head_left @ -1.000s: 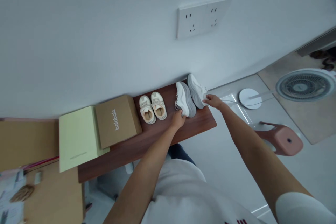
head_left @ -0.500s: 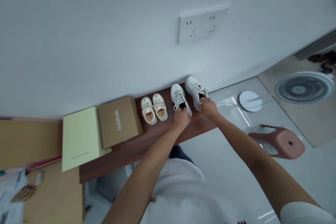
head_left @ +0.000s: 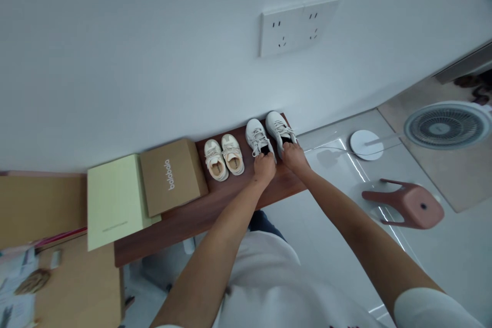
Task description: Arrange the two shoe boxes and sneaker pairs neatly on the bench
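Two white lace-up sneakers stand upright side by side at the right end of a dark wooden shelf (head_left: 230, 200), toes to the wall. My left hand (head_left: 264, 167) is closed on the heel of the left sneaker (head_left: 255, 136). My right hand (head_left: 294, 155) is closed on the heel of the right sneaker (head_left: 277, 125). A pair of small cream children's shoes (head_left: 223, 157) sits just left of them, apart from my hands.
A brown cardboard box (head_left: 171, 176) marked "balabala" and a pale green box (head_left: 114, 201) lie further left on the shelf. A wall socket (head_left: 298, 26) is above. On the tiled floor to the right stand a pink stool (head_left: 407, 205) and a white fan (head_left: 446, 125).
The two white sneakers went from lying on their sides to standing upright, and slid left, closer together. Both hands moved onto their heels.
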A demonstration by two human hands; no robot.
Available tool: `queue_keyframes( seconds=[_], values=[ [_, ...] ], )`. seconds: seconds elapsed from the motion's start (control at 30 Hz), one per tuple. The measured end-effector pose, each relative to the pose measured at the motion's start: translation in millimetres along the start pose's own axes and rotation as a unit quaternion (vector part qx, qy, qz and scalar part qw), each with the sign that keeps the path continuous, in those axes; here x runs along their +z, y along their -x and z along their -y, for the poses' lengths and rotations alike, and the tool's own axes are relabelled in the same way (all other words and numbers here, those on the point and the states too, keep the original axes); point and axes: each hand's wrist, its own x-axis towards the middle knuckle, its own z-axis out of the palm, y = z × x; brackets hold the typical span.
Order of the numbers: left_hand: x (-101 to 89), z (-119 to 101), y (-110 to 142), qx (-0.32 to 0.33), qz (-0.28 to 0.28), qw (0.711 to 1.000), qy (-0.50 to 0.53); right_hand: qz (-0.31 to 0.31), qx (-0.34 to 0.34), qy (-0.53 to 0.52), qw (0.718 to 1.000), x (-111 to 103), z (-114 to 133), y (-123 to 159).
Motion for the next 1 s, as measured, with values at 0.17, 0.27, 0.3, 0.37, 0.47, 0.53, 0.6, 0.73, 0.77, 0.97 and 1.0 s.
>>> queue_keyframes(
  seconds=[0.17, 0.27, 0.3, 0.37, 0.47, 0.53, 0.6, 0.73, 0.77, 0.97, 1.0],
  values=[
    [6.9, 0.1, -1.6, 0.004, -0.004, 1.000, 0.005, 0.000, -0.004, 0.003, 1.000, 9.5, -3.6, -1.9],
    [10.9, -2.4, -3.7, -0.002, 0.002, 1.000, 0.013, 0.010, -0.002, 0.001, 1.000, 13.6, -6.8, -1.8],
    [12.0, -3.6, -4.7, -0.004, 0.003, 1.000, 0.014, 0.013, -0.002, -0.002, 1.000, 14.5, -7.6, -1.5],
    [13.3, -6.3, -6.6, -0.006, 0.003, 1.000, 0.015, 0.019, -0.002, -0.009, 1.000, 15.5, -8.6, -0.8],
    [12.3, -10.9, -8.6, -0.001, -0.003, 1.000, 0.016, 0.019, 0.003, -0.013, 1.000, 14.0, -8.2, 0.6],
    [9.0, -14.6, -8.9, 0.007, -0.005, 1.000, 0.014, 0.007, 0.007, -0.011, 1.000, 10.6, -6.8, 1.8],
    [3.1, -18.8, -7.8, 0.016, -0.004, 1.000, 0.007, -0.021, 0.006, -0.013, 1.000, 4.9, -5.0, 3.3],
    [-16.6, -25.1, 2.1, 0.043, -0.010, 0.999, 0.001, -0.106, 0.001, -0.037, 0.994, -11.5, -1.3, 8.6],
    [-22.4, -24.7, 7.3, 0.052, -0.013, 0.999, 0.005, -0.126, -0.001, -0.045, 0.991, -15.9, -0.3, 11.1],
    [-39.9, 17.5, 76.6, 0.062, -0.019, 0.994, 0.089, -0.173, -0.045, -0.113, 0.977, -24.8, 17.7, 47.5],
    [-37.5, 32.0, 94.7, 0.045, -0.013, 0.993, 0.108, -0.166, -0.053, -0.127, 0.977, -21.4, 24.4, 57.6]
  ],
)
